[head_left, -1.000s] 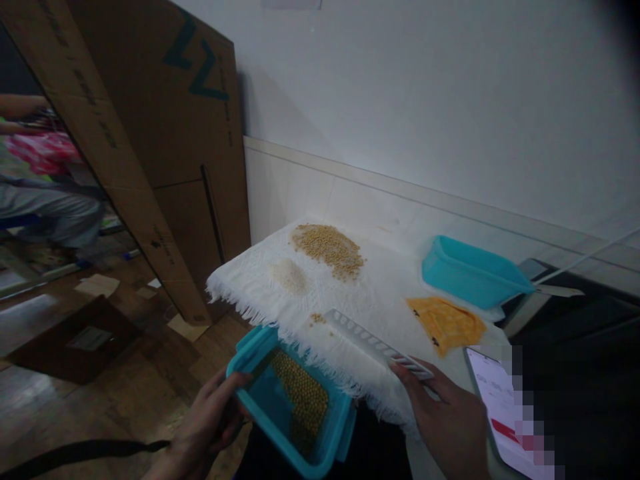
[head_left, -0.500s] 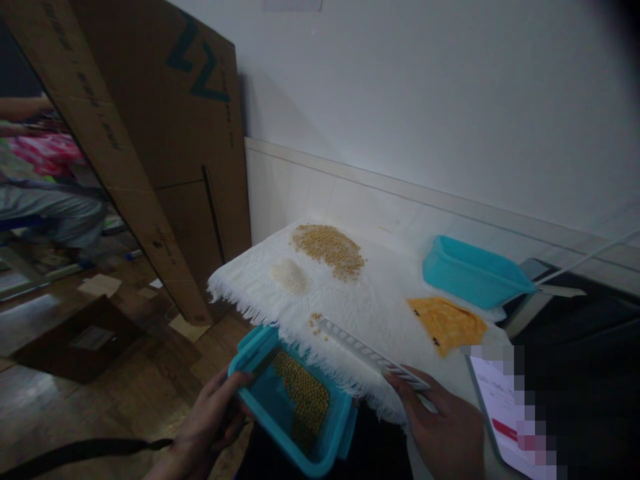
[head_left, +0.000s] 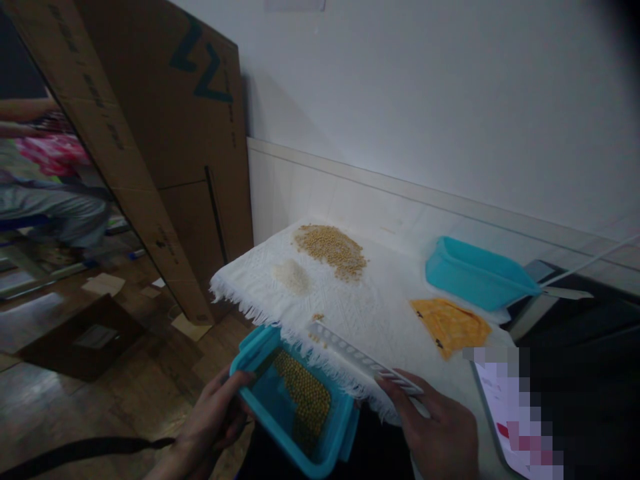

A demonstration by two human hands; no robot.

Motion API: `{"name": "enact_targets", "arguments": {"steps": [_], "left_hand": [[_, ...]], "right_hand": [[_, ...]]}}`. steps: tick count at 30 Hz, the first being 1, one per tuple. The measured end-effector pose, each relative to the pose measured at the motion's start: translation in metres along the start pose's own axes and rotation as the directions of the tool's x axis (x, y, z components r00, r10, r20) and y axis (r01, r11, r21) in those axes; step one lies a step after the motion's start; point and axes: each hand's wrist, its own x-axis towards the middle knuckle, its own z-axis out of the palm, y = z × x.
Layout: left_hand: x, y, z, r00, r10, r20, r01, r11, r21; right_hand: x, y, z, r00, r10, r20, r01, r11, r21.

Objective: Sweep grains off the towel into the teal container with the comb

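Note:
My left hand [head_left: 213,420] grips the near-left rim of a teal plastic container [head_left: 293,400] held below the table's front edge; yellow beans [head_left: 305,397] lie inside it. My right hand [head_left: 435,427] holds one end of a flat white slotted strip [head_left: 350,353] laid on the white fringed cloth [head_left: 370,307], its far end next to a few loose beans [head_left: 317,319] near the cloth's edge. Farther back on the cloth lie a large pile of beans [head_left: 333,245] and a small white heap of grains [head_left: 293,275].
A second teal container [head_left: 475,273] and an orange cloth [head_left: 450,325] sit at the right of the table. A phone [head_left: 515,420] lies by my right hand. A big cardboard sheet [head_left: 150,133] leans against the wall at left. Another person sits far left [head_left: 45,180].
My right hand has slid the white strip toward the cloth's front edge, pushing the few loose beans closer to the container. The left hand keeps the container still.

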Motion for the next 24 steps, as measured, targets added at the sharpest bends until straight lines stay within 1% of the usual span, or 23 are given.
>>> {"name": "enact_targets", "arguments": {"steps": [2, 5, 8, 11, 17, 21, 24], "left_hand": [[0.0, 0.0, 0.001, 0.999, -0.011, -0.036, 0.011, 1.0, -0.001], [-0.001, 0.001, 0.003, 0.999, -0.008, -0.047, 0.009, 1.0, 0.003], [-0.003, 0.002, 0.003, 0.999, 0.006, -0.043, -0.006, 1.0, 0.004], [-0.004, 0.003, 0.004, 0.999, 0.013, -0.046, -0.013, 1.0, 0.003], [-0.004, 0.005, 0.003, 0.999, 0.005, -0.036, -0.005, 1.0, 0.011], [-0.005, 0.005, 0.002, 1.0, 0.02, -0.024, -0.02, 1.0, 0.002], [-0.006, 0.006, 0.003, 1.0, 0.024, -0.013, -0.024, 1.0, -0.01]], "right_hand": [[-0.001, -0.001, -0.001, 0.999, -0.009, 0.041, 0.008, 1.0, 0.026], [0.003, 0.0, 0.002, 0.998, 0.061, -0.022, -0.06, 0.997, 0.049], [0.013, 0.005, 0.007, 0.982, 0.159, -0.107, -0.154, 0.987, 0.046], [0.021, 0.009, 0.011, 0.966, 0.23, -0.121, -0.223, 0.973, 0.067], [0.021, 0.014, 0.012, 0.965, 0.248, -0.091, -0.237, 0.965, 0.114], [0.021, 0.015, 0.014, 0.972, 0.232, -0.034, -0.228, 0.968, 0.101], [0.023, 0.013, 0.016, 0.974, 0.226, -0.019, -0.223, 0.97, 0.1]]}}
